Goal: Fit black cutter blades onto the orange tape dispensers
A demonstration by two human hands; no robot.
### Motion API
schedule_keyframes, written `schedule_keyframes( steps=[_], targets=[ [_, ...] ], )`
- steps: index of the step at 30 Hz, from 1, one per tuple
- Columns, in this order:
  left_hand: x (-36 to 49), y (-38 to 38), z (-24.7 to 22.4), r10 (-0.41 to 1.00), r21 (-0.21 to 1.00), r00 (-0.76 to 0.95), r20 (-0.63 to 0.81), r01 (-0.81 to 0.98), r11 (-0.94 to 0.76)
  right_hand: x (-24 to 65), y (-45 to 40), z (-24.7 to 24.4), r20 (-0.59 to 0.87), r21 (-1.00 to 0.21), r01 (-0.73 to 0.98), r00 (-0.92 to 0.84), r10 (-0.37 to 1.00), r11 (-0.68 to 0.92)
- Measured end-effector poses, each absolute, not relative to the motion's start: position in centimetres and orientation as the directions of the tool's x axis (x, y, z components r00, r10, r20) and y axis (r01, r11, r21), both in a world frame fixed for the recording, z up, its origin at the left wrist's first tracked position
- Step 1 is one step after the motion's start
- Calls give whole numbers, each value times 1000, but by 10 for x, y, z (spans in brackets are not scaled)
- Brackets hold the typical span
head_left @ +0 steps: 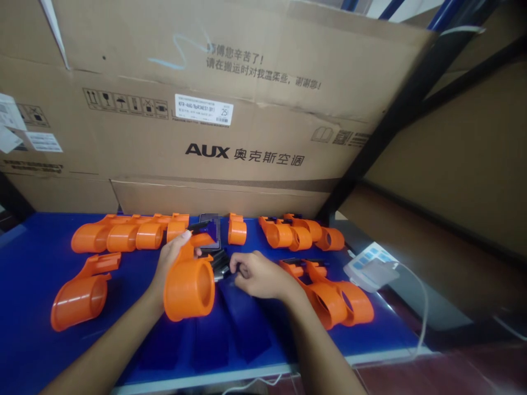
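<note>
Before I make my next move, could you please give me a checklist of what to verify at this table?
1. Left hand holding an orange holder: ok, raised above the blue table.
2. Dark piece at that holder's top fully seated: cannot tell.
3. Right hand gripping a black piece: cannot tell, curled fingers hide it.
4. Left-front orange holder apart from both hands: ok.
5. Cable of the white device kept on the tabletop: not ok, it loops past the right edge.

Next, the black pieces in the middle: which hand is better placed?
Probably the right hand: it is beside the black pieces, while the left hand holds an orange holder.
</note>
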State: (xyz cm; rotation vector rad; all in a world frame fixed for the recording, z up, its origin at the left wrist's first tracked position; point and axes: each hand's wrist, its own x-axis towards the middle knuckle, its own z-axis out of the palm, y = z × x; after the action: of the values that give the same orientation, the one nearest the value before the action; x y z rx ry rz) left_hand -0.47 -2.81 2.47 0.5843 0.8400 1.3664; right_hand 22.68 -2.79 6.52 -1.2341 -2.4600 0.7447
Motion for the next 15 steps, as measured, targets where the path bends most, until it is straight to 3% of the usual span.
schedule_keyframes(
  steps=[8, 12, 15],
  targets=[
    [3, -38, 40, 983, 932, -182, -10, -358, -57, 228, -28, 64, 18, -565, 678, -560, 829, 470],
    [7, -40, 40, 972, 957, -209, 107, -243, -157, 221, -31, 59, 245, -662, 514, -539, 806, 545],
    [9, -40, 34, 971, 958, -149, 188, -188, -214, 210, -33, 49, 444, -688, 406, -420, 792, 601]
  ],
)
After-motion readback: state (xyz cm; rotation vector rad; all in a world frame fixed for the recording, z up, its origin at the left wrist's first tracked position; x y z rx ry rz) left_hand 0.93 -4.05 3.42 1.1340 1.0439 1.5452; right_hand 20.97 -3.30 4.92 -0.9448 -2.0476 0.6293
